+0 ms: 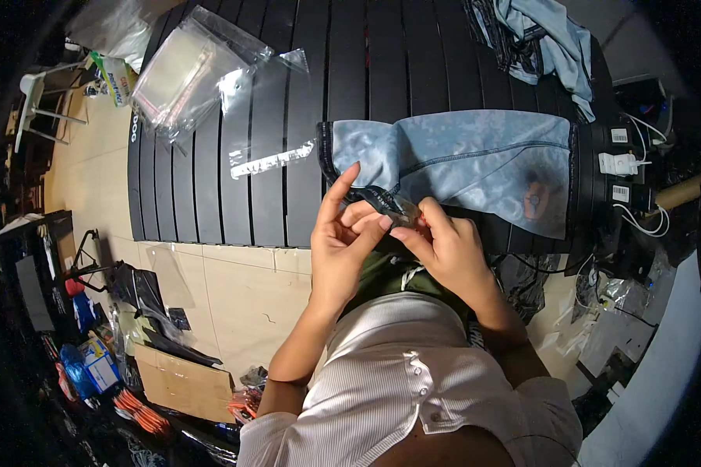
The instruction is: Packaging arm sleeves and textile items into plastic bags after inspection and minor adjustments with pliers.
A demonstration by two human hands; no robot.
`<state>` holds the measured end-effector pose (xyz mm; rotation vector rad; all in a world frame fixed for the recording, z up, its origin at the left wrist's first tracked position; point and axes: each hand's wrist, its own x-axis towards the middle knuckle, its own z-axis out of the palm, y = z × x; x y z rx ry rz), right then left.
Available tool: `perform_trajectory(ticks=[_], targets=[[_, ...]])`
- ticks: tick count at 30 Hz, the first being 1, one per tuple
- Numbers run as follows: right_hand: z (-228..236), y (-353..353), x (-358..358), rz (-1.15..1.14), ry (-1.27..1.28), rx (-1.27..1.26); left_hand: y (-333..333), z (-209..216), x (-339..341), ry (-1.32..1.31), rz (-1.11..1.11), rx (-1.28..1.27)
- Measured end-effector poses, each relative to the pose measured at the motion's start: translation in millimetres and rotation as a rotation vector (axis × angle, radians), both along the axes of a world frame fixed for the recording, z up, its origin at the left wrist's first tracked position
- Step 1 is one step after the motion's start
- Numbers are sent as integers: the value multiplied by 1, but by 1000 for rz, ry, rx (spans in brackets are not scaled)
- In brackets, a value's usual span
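Observation:
A light blue mottled fabric piece point(475, 156) with black trim and a dark seam lies across the near edge of the black slatted table point(249, 206). Its left end is folded over, and a black-edged corner comes down to my hands. My left hand point(336, 245) pinches that corner between thumb and curled fingers, the index finger pointing up. Close beside it, my right hand point(456, 253) is closed in a pinch at the same corner. A small clear, shiny bit shows between the hands; what it is cannot be made out, and my right fingertips are partly hidden.
Clear plastic bags point(179, 74) lie at the table's far left, with a flat clear sleeve point(269, 117) beside them. More blue fabric point(549, 43) is heaped at the far right. White plugs and cables point(623, 163) sit along the right edge. A cardboard box point(183, 381) stands on the floor.

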<state>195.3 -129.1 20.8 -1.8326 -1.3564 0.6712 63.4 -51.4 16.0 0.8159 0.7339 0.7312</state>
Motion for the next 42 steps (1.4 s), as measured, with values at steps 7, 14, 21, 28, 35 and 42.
perform_trajectory(ticks=[7,14,21,28,35,42], targets=[[1,1,-2,-8,-41,-27,0,2,1,-10,13,-12],[3,-5,-2,-55,42,46,0,-4,-2,-29,66,-45],[-4,-15,12,-133,60,8,7,-3,-5,105,98,61],[-45,-59,122,-742,-552,-20,28,-1,-22,275,60,506],[-69,-105,201,-860,-484,-373,54,-23,-33,401,-58,152],[-39,-102,218,-1074,-685,80,44,7,-40,-4,-116,-104]])
